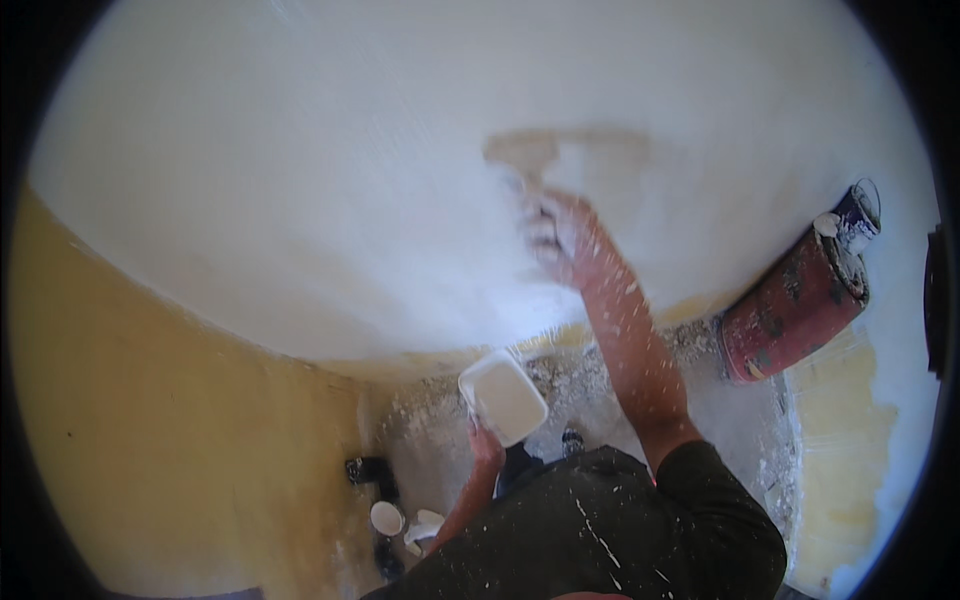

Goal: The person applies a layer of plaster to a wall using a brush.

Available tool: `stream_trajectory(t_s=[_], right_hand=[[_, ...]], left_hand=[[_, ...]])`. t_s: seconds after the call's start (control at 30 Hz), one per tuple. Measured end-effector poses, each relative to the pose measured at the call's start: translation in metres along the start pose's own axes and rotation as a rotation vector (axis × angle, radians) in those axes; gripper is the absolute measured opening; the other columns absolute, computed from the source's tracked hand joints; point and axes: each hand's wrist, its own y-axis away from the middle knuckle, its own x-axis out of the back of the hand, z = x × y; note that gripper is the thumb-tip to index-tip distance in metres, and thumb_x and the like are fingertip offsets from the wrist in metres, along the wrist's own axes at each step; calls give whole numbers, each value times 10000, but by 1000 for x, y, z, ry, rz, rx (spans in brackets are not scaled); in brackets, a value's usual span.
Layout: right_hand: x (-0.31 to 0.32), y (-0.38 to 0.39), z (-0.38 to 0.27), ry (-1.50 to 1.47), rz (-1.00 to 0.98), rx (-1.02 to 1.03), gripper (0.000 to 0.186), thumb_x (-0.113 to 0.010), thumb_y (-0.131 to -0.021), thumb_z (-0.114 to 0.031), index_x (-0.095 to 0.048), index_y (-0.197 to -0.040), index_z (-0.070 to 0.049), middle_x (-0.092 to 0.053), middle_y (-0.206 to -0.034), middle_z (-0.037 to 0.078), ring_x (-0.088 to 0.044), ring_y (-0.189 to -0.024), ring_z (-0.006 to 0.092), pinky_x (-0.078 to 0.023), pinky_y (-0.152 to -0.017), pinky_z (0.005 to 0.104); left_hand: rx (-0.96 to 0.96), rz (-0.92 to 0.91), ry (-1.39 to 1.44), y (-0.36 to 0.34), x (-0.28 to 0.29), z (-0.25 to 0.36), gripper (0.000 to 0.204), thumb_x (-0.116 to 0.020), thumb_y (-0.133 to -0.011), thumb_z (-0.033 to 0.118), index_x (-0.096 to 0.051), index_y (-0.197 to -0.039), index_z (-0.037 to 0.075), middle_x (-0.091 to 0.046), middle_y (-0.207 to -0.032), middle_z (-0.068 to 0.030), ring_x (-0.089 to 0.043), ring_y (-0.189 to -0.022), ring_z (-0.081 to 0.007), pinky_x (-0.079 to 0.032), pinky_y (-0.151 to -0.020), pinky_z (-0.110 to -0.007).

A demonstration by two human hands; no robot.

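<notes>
My right hand (560,238) is raised to the white-coated wall (330,190), its fingers closed round the handle of a wide putty knife (525,150). The knife's blade is smeared by motion and lies at or close to the wall; whether it touches I cannot tell. White splashes cover the hand and forearm. Lower down, my left hand (485,443) grips a white rectangular tub (507,400) by its near left side. Pale, smooth material shows inside the tub, which is held in front of my body.
A red metal barrel (790,310) stands at the right, with a small dark pail (858,215) on top. Bare yellow wall (180,430) fills the left side. Crumbs litter the floor (435,415). Black pipes (378,475) and a white round container (387,518) are at lower left.
</notes>
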Motion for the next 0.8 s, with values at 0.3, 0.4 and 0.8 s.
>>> stream_trajectory(t_s=[0.3, 0.4, 0.8], right_hand=[[73, -29, 81, -166, 85, 95, 309, -500, -888, -305, -497, -1137, -123, -308, -627, -75, -285, -470, 33, -231, -393, 163], [176, 7, 212, 117, 363, -117, 312, -496, -884, -262, -504, -1136, -78, -376, -611, -54, -357, -479, 54, -304, -405, 192], [61, -13, 61, -191, 142, -89, 153, -576, -822, -172, -541, -935, -75, -502, -710, 32, -498, -633, 137, -451, -579, 294]], left_hand=[[-138, 204, -271, -17, -13, -6, 387, -341, -945, 256, -336, -1280, 61, -481, -1168, -87, -493, -1036, -211, -415, -891, -351], [481, 342, 508, -18, -24, 16, 393, -331, -950, 277, -353, -1266, 44, -481, -1170, -92, -492, -1046, -209, -417, -888, -347], [250, 204, 173, -9, -27, 36, 400, -315, -938, 241, -337, -1287, 48, -455, -1207, -109, -484, -1067, -235, -406, -899, -356]])
